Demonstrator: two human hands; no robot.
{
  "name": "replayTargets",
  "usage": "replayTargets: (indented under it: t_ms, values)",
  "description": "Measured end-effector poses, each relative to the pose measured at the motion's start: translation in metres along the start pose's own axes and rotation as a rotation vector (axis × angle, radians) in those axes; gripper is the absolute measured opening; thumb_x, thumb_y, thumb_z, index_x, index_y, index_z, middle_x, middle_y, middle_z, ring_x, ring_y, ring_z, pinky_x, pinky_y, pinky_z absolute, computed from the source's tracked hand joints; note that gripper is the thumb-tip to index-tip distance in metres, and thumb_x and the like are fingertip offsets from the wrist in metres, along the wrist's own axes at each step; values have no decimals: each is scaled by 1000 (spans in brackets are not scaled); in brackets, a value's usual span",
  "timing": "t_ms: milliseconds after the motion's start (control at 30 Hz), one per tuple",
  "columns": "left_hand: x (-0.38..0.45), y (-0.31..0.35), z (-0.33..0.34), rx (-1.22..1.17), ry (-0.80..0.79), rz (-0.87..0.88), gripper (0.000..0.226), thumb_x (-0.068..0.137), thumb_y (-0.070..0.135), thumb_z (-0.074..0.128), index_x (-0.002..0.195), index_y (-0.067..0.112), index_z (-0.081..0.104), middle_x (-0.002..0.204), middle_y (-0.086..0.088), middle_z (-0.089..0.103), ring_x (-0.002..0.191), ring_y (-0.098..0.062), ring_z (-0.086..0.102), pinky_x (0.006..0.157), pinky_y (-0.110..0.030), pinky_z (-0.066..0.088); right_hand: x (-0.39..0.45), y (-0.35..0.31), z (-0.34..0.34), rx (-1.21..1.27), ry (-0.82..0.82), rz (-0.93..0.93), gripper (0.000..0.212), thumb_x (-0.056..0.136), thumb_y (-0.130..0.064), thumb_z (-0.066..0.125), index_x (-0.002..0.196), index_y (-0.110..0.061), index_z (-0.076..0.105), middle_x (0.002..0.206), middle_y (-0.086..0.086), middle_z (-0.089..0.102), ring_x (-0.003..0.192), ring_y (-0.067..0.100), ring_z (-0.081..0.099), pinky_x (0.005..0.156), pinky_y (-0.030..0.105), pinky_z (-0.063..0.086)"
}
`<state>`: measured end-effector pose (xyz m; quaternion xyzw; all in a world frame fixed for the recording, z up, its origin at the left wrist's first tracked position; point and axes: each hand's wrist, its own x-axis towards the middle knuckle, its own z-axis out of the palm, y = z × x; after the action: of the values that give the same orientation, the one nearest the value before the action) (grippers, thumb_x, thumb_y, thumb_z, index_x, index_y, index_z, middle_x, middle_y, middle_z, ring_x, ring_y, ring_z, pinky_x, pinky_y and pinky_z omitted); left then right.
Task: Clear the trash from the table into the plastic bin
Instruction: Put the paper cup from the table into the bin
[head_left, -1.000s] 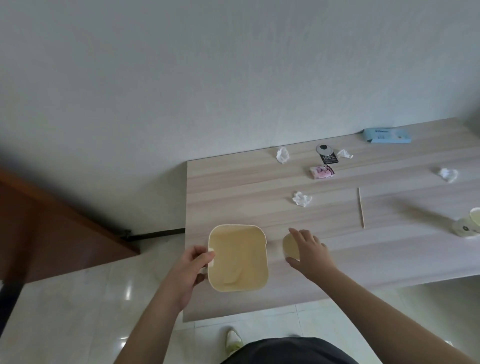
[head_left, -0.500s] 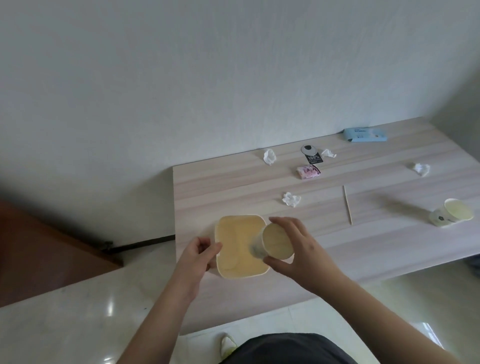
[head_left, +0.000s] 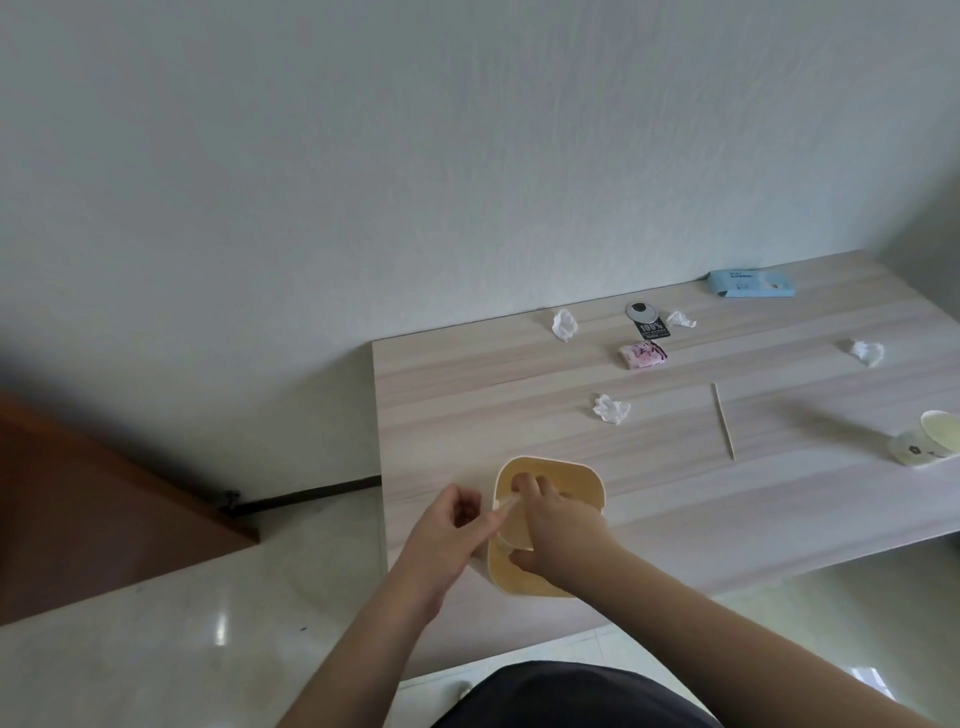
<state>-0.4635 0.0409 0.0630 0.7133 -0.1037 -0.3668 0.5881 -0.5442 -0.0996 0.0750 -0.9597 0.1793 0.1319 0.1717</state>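
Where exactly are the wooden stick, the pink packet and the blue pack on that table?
wooden stick (head_left: 723, 422), head view, middle of its length.
pink packet (head_left: 643, 355), head view, centre of its printed top face.
blue pack (head_left: 752, 283), head view, centre of its flat top, near the wall.

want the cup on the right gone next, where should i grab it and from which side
The paper cup lies tipped on its side near the table's right end, open mouth toward the upper right, base toward the lower left. Probably best to come down from above with the right hand and pinch across the side wall at mid-body; the round wall may roll, so squeezing the rim looks less sure.
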Motion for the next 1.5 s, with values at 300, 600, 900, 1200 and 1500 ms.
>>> replayTargets:
  t_ms: [300, 600, 900, 1200, 1500]
  values:
    - [-9, -5, -24, 27, -2, 34, 31, 68, 39, 73, 83, 16, 59, 69, 6, 55, 61, -10, 49, 58, -22, 41, 30, -21, 32, -186, -11, -46, 83, 77, -50, 70, 137, -9, 31, 129, 11, 41, 108, 26, 56, 85, 33, 50]
    - [-9, -15, -42, 28, -15, 26, 26, 67, 43, 75, 77, 24, 60, 70, 5, 58, 63, -12, 52, 60, -27, 42, 20, -33, 24, 89, -155, 29, 100, 69, -34, 80, 146, -20, 17, 138, 9, 39, 118, 33, 52, 92, 42, 48]
    - [-3, -11, -56, -17, -1, -1, 46, 60, 43, 77, 88, 12, 59, 72, 2, 55, 58, -9, 48, 56, -23, 39, -42, -23, -24, 252, 46, 21, 50, 91, -35, 59, 137, -29, 41, 137, -7, 46, 114, 18, 55, 91, 33, 45]
    - [21, -12, -60, -64, 17, 26, 17, 83, 17, 73, 84, 13, 57, 57, 10, 53, 48, -5, 47, 48, -19, 40, -79, 34, -12, 297, 222, 254, 48, 93, -46, 52, 137, -31, 39, 133, -8, 50, 113, 10, 55, 89, 29, 46]
    - [21, 8, -12, -17, -44, 68, 25, 78, 29, 74, 88, 11, 59, 56, 14, 54, 50, -6, 46, 50, -20, 41, -103, 78, 8, 74, 331, 324, 57, 93, -49, 44, 145, -31, 30, 152, -6, 34, 136, 19, 35, 108, 37, 34]
